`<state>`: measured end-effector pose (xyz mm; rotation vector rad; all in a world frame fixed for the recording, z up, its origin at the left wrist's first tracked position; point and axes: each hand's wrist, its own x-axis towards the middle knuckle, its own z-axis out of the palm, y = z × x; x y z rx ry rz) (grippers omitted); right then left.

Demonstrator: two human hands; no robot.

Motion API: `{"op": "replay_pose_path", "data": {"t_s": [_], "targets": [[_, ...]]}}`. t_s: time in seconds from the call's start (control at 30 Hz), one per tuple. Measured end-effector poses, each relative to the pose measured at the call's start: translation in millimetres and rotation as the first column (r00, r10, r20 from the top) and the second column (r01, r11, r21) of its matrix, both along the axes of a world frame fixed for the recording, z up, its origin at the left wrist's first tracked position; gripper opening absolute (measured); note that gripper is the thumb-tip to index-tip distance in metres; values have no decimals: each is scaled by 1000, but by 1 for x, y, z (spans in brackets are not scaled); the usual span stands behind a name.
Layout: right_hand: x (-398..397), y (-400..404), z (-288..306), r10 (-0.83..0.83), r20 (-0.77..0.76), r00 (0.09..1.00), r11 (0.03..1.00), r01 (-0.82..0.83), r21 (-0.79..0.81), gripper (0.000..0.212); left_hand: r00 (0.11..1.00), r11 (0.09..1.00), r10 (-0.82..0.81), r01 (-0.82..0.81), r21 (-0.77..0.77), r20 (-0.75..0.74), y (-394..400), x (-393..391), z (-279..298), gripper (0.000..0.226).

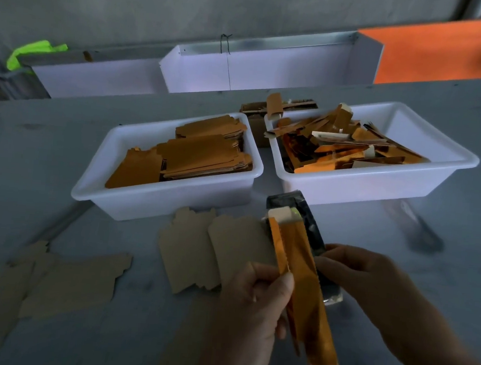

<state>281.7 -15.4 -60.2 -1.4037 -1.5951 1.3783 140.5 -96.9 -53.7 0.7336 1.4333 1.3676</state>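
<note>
A long, narrow gold-orange folded carton [303,288] is held upright and tilted in front of me, its pale flap at the top. My left hand [258,302] grips it at mid-length, thumb and fingers curled round its left edge. My right hand [361,278] holds its right side, fingers curled against it and partly hidden behind it. Right behind the carton a dark tape dispenser [313,231] lies on the table. Flat brown die-cut card blanks [219,249] lie just left of my hands.
A white bin [157,201] with stacked flat gold blanks stands ahead on the left. A second white bin [377,184] on the right holds several folded cartons in a heap. More brown blanks [67,281] lie at the near left. A white partition [259,68] runs along the back.
</note>
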Motion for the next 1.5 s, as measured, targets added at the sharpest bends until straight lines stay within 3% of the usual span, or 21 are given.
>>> {"op": "replay_pose_path", "data": {"t_s": [0.13,0.27,0.47,0.63,0.9,1.17,1.27,1.4,1.5], "targets": [[-2,-4,5,12,1,1000,1000,-12,4,14,996,999,-35,35,1,-81,3,6,3,16],[-7,-7,4,-39,-45,998,999,39,6,14,998,1000,-21,20,-19,-61,4,8,3,15],[-7,-14,6,-131,-394,910,986,79,-146,17,997,1000,-10,9,-15,-77,3,10,3,13],[3,-24,5,-155,-110,982,980,167,109,15,1000,1000,-17,17,-21,-23,1,8,3,13],[1,-37,-9,-195,120,973,931,145,335,19,999,999,-35,35,13,21,3,4,3,16],[-3,-41,-17,-245,84,966,907,197,373,18,969,993,-116,115,-14,-217,7,8,11,12],[-6,-42,-15,-250,129,959,868,164,468,14,944,994,-108,110,-13,-310,7,10,12,11],[-10,-39,-10,-293,246,924,802,97,589,19,945,994,-108,104,-31,-309,8,11,14,9],[8,-36,-6,-303,153,941,815,172,553,23,962,991,-130,120,-56,-240,12,9,18,7]]}}
